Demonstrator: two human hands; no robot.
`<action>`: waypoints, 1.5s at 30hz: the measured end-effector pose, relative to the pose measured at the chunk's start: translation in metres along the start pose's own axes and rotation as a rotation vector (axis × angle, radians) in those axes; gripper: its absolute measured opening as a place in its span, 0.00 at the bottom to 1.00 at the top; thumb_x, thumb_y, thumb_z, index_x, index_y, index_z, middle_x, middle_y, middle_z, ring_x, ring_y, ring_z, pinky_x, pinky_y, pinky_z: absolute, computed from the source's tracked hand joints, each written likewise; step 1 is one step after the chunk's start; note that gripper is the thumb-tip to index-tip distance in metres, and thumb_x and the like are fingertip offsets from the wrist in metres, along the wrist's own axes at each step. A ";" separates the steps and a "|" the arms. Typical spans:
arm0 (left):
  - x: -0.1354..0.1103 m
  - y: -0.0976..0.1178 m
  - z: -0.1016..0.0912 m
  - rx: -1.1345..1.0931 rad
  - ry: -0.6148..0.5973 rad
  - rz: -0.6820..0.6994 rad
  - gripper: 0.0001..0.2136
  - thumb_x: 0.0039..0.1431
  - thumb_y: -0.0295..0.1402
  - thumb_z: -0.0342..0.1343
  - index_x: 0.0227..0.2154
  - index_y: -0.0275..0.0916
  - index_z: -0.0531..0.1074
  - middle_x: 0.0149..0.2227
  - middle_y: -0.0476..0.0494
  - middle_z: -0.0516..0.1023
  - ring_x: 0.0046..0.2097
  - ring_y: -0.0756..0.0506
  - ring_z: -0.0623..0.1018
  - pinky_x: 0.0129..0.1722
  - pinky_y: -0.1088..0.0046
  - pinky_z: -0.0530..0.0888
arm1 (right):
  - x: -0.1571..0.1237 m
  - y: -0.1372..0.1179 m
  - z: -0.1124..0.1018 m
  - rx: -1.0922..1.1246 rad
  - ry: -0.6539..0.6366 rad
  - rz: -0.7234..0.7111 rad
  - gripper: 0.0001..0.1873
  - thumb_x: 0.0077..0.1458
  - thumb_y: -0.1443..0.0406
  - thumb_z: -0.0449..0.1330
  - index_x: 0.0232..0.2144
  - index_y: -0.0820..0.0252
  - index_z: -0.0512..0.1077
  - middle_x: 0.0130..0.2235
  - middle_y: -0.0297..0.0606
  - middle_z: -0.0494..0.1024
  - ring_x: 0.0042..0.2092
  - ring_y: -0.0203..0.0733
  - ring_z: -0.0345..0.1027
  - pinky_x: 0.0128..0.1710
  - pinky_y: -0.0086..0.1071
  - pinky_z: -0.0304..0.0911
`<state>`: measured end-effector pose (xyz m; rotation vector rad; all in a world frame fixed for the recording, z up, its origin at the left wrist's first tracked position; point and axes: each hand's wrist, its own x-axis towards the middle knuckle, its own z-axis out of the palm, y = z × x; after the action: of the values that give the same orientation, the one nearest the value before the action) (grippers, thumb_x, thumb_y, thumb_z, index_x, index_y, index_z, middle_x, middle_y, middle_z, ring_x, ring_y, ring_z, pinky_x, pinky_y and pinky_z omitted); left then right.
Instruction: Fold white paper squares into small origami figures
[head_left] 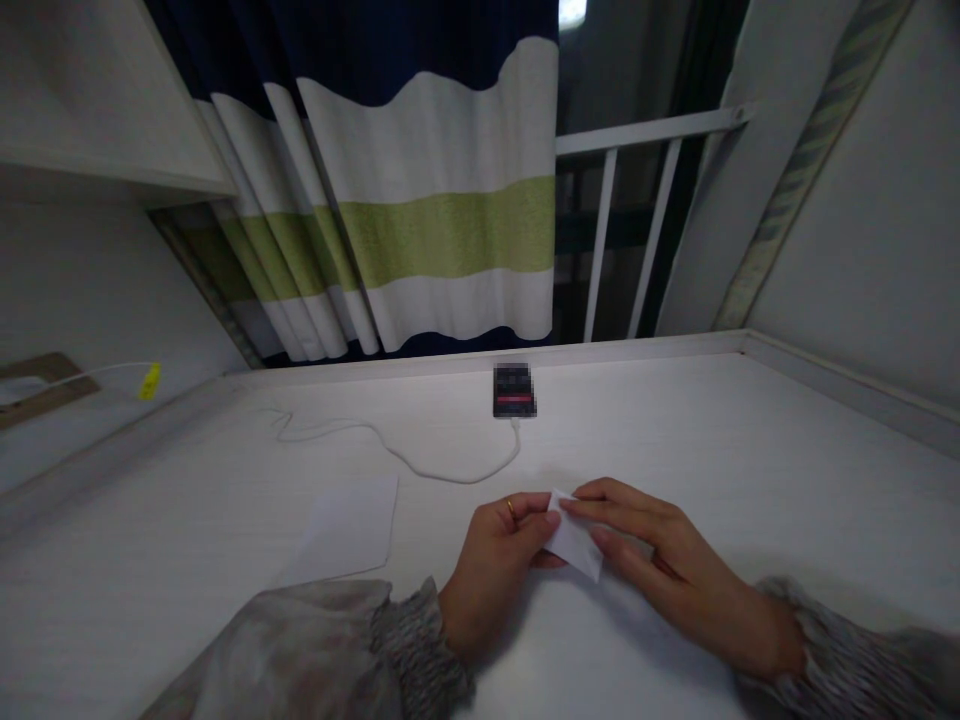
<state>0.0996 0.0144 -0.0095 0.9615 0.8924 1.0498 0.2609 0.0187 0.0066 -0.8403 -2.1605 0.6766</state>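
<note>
A small piece of folded white paper (576,550) is held just above the white tabletop, one corner pointing down toward me. My left hand (495,560), with a gold ring on one finger, pinches its left side, thumb on top and fingers beneath. From the right, my right hand (667,550) has its fingertips along the upper edge and its thumb by the right edge of the same paper. Whether any right fingers reach behind the paper is hidden. Left of my hands, a flat white sheet of paper (349,525) lies on the table (750,440), partly behind my left sleeve.
A phone (514,390) with a blurred screen lies near the table's back edge. Its white cable (450,480) curves off to the left. Behind hang striped curtains (450,230) beside a white window rail (652,132). A yellow tag (150,381) sits on a cord at left.
</note>
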 end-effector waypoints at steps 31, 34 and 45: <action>0.002 -0.005 0.001 0.051 0.005 -0.066 0.17 0.34 0.35 0.66 0.29 0.32 0.71 0.25 0.47 0.73 0.26 0.51 0.70 0.29 0.75 0.65 | 0.005 0.011 0.015 0.423 0.231 0.451 0.10 0.45 0.60 0.59 0.28 0.59 0.63 0.21 0.28 0.65 0.24 0.32 0.59 0.22 0.26 0.55; 0.002 -0.008 0.002 0.017 -0.040 -0.074 0.18 0.31 0.29 0.67 0.28 0.32 0.69 0.27 0.45 0.75 0.27 0.51 0.72 0.31 0.74 0.66 | 0.006 0.011 0.014 0.523 0.219 0.483 0.11 0.43 0.61 0.60 0.28 0.60 0.63 0.21 0.26 0.64 0.22 0.30 0.57 0.21 0.24 0.53; 0.001 -0.011 0.000 0.089 -0.055 -0.073 0.22 0.34 0.25 0.64 0.32 0.36 0.59 0.22 0.48 0.75 0.22 0.52 0.71 0.24 0.78 0.64 | 0.012 0.008 0.011 0.684 0.071 0.610 0.11 0.44 0.60 0.60 0.25 0.64 0.69 0.24 0.31 0.68 0.24 0.29 0.58 0.23 0.25 0.51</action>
<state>0.1031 0.0135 -0.0202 1.0201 0.9282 0.9235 0.2491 0.0303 -0.0001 -1.0976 -1.4189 1.5447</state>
